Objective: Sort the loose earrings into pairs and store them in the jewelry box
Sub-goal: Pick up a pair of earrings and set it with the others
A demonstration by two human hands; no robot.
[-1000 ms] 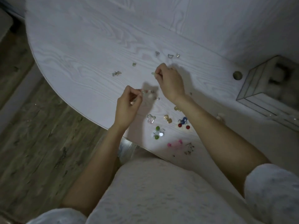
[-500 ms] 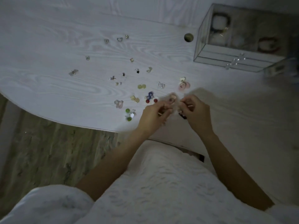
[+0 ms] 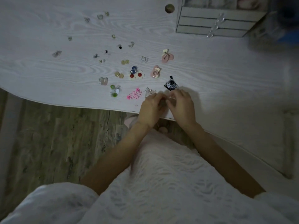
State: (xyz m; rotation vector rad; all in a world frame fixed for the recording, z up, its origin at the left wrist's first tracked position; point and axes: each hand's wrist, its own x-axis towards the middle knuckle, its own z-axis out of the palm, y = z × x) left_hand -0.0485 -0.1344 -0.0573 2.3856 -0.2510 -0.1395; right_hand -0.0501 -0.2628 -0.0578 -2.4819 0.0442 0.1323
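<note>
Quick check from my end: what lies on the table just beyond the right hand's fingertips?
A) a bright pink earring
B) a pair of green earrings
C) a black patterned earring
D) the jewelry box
C: the black patterned earring lies just past the right hand; the pink earring and green earrings lie further left, and the jewelry box stands at the far edge.

I sit at a pale whitewashed wood-grain table with a round cable hole near its far edge. Below its curved rim lies a grey-brown wooden plank floor. My white textured garment fills the foreground.
</note>
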